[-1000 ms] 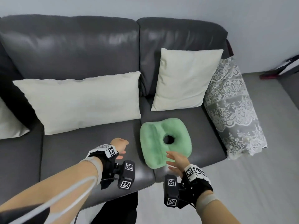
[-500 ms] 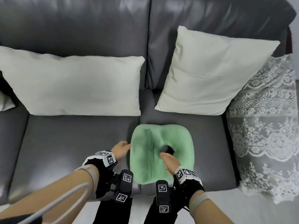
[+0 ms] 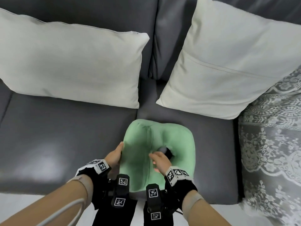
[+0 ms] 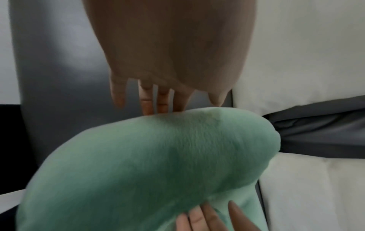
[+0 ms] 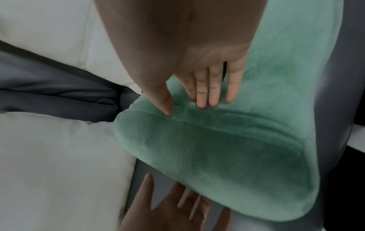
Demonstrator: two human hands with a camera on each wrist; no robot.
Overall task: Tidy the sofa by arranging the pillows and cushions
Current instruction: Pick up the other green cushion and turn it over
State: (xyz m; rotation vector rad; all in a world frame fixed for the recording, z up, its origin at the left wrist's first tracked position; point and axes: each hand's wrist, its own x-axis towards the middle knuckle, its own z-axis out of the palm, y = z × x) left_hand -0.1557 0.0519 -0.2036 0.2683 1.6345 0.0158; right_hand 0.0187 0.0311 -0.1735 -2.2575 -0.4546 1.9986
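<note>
A green plush cushion (image 3: 177, 144) with a hole in its middle lies on the right seat of the dark grey sofa (image 3: 65, 136), near the front edge. My left hand (image 3: 115, 154) is at the cushion's left edge. Its straight fingers (image 4: 154, 100) pass behind the edge of the green cushion (image 4: 158, 164). My right hand (image 3: 160, 160) lies flat on top, beside the hole, with straight fingers (image 5: 203, 93) on the green cushion (image 5: 237, 148). Two cream pillows lean on the backrest, a long one (image 3: 70, 62) at left and a square one (image 3: 228, 62) at right.
A grey cover with white lace (image 3: 273, 144) drapes over the sofa's right arm. The left seat in front of the long pillow is bare leather. A strip of pale floor (image 3: 32, 203) shows below the seat's front edge.
The view has come closer to the sofa. Both hands moved forward onto the green cushion: the left to its left edge, the right onto its top by the hole.
</note>
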